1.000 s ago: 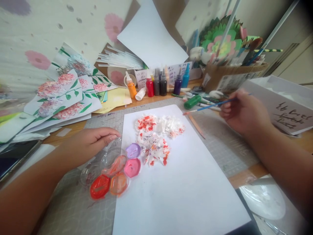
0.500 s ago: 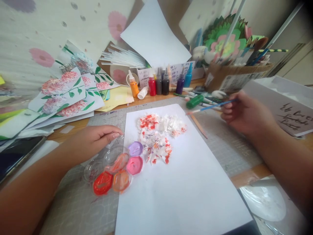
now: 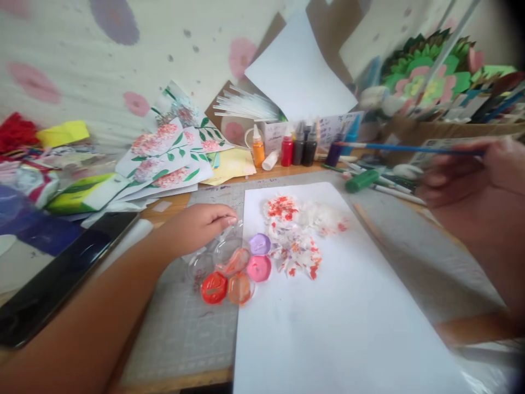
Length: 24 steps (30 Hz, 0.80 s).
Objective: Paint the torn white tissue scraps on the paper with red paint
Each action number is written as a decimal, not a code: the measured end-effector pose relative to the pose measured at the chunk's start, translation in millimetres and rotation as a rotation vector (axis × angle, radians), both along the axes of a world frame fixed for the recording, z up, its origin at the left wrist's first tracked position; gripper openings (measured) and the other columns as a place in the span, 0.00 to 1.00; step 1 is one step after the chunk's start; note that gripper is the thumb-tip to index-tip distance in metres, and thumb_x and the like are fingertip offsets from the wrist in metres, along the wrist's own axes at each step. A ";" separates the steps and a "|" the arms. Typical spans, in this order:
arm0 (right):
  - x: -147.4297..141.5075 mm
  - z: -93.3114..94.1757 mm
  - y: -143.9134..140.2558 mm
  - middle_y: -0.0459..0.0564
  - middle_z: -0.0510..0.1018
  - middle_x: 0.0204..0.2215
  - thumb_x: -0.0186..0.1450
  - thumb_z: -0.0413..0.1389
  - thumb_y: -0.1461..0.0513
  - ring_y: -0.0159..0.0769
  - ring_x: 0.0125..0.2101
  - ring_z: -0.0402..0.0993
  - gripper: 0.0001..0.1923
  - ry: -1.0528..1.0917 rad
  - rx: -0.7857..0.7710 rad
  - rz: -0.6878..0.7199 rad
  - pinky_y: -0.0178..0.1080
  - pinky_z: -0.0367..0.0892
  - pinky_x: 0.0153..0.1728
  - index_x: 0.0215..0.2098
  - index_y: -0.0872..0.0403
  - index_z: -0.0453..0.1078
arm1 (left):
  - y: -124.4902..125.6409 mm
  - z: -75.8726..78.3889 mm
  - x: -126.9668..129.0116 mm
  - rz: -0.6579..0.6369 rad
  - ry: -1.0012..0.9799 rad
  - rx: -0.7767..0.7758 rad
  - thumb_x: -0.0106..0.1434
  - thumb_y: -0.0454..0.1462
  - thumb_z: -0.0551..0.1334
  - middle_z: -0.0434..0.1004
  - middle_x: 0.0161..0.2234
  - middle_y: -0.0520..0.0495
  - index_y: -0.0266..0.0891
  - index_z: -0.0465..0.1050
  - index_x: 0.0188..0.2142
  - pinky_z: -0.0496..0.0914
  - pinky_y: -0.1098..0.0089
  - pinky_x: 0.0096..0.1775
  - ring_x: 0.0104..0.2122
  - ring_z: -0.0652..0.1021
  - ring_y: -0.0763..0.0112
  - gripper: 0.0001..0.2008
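Note:
My left hand [image 3: 209, 225] pinches the edge of a clear plastic paint palette [image 3: 229, 246], whose round wells hold purple, pink, orange and red paint. The palette overlaps the left edge of a white sheet of paper [image 3: 328, 328]. Ruffled white paper flowers [image 3: 295, 251] dabbed with red, orange and purple sit on the upper part of that sheet. At the right, my right hand [image 3: 471, 180], blurred, is closed on a blue paintbrush [image 3: 414, 148]. The brush is raised above the table, nearly level, with its tip pointing left.
Paint bottles [image 3: 298, 146] line the back. A green bottle [image 3: 363, 180] lies among brushes on the right. Painted flower pictures [image 3: 168, 158] rest at the left behind a phone [image 3: 69, 273]. A grey cutting mat [image 3: 176, 339] lies under the paper. A cardboard box [image 3: 389, 128] stands back right.
My right hand has lifted the paintbrush up and to the right, away from the paper. The whole view has swung left. My left hand stays on the palette.

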State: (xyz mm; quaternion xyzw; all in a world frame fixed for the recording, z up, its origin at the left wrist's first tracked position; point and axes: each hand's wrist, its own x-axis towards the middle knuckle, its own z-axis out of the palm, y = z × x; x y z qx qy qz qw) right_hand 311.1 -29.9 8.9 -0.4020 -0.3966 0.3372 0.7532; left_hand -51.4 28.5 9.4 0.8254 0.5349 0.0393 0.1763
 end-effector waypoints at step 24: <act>-118.5 7.2 -0.4 0.47 0.73 0.20 0.64 0.48 0.55 0.33 0.22 0.70 0.14 -0.819 0.149 0.753 0.34 0.66 0.20 0.26 0.46 0.72 | 1.4 -9.0 -1.8 -0.073 -0.046 -0.016 0.62 0.48 0.49 0.79 0.37 0.53 0.45 0.75 0.39 0.65 0.71 0.37 0.36 0.75 0.68 0.19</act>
